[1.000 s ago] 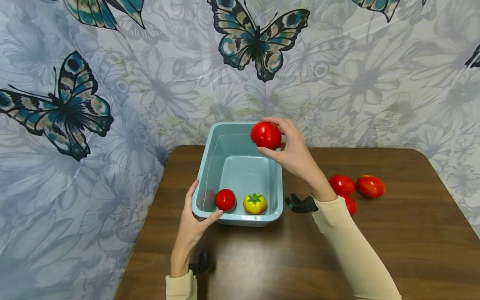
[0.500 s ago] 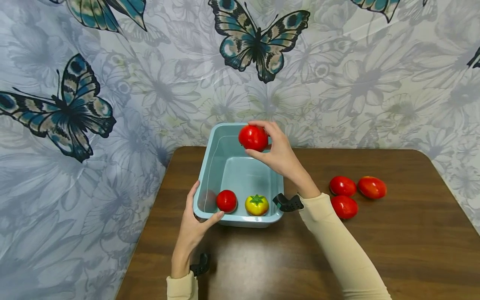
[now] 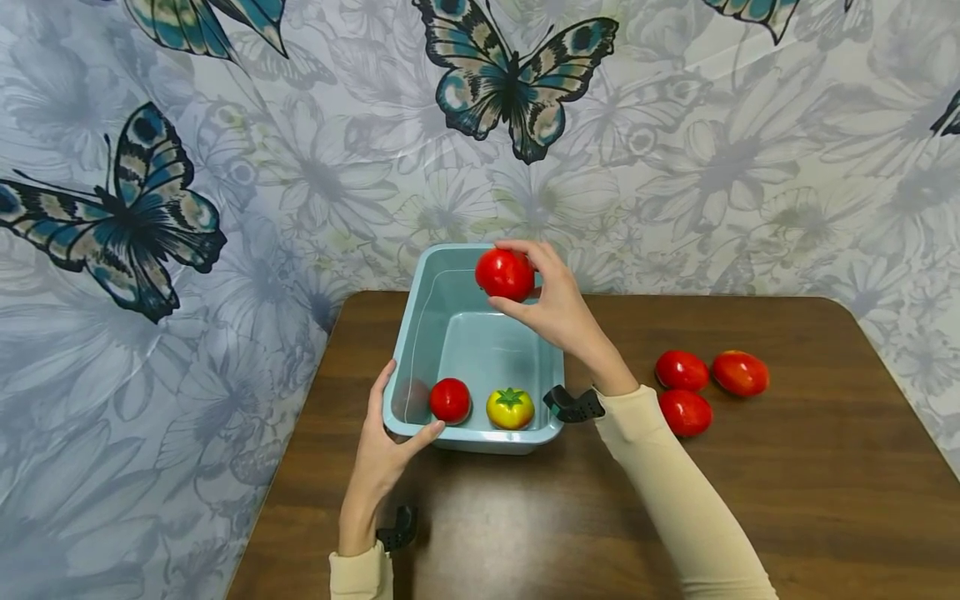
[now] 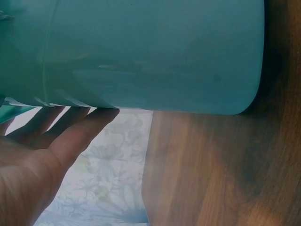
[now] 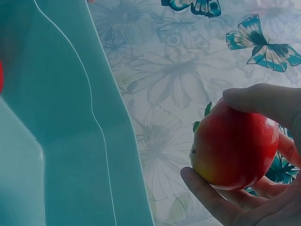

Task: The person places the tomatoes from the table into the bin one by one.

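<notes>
My right hand holds a red tomato between thumb and fingers, above the far end of a light blue plastic tub. The right wrist view shows this tomato with green leaves and a yellowish patch around its stem end. At the tub's near left corner, my left hand rests with its thumb on the front rim and its fingers along the left side. Nearly straight fingers touch the tub's outer wall in the left wrist view. Inside lie a red tomato and a yellow-green one.
Three red tomatoes, an upper left one, an upper right one and a lower one, lie on the brown wooden table right of the tub. Behind the table's far edge is a butterfly-patterned wall covering.
My right hand has carried the tomato a little left over the tub, then stayed nearly still during the last half second. The left hand keeps its place at the corner.
</notes>
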A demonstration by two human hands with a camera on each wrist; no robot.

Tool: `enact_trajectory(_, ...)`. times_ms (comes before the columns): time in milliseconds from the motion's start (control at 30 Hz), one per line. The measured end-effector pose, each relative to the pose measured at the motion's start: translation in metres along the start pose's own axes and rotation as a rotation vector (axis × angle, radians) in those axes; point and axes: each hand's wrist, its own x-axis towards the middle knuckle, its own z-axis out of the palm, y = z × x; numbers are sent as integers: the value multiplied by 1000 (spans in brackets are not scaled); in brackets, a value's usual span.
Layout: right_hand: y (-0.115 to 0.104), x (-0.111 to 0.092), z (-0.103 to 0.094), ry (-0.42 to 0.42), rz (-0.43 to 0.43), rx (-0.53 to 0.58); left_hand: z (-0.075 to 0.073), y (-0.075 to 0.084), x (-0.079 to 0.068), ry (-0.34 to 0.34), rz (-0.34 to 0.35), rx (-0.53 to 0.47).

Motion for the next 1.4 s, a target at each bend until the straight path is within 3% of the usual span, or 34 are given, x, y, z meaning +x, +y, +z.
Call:
enact_trajectory(167,0,0,2,-16,-23,-5,0,0,0,8,10,4)
enact_trajectory(467,0,-2,2,-47,18,-3,-2,-1,-2,25,-6,-5)
enact_trajectory(933,4,-12,-11,-37,18,-4,-4,-3,-1,26,-17,7)
enact_trajectory(1167,29,-41,-32,33,71,-13,-3,-3,1,5,0,-3)
enact_trajectory(1400,63,-96,-70,126,133,-96,-3,-1,2,-10,-2,-1)
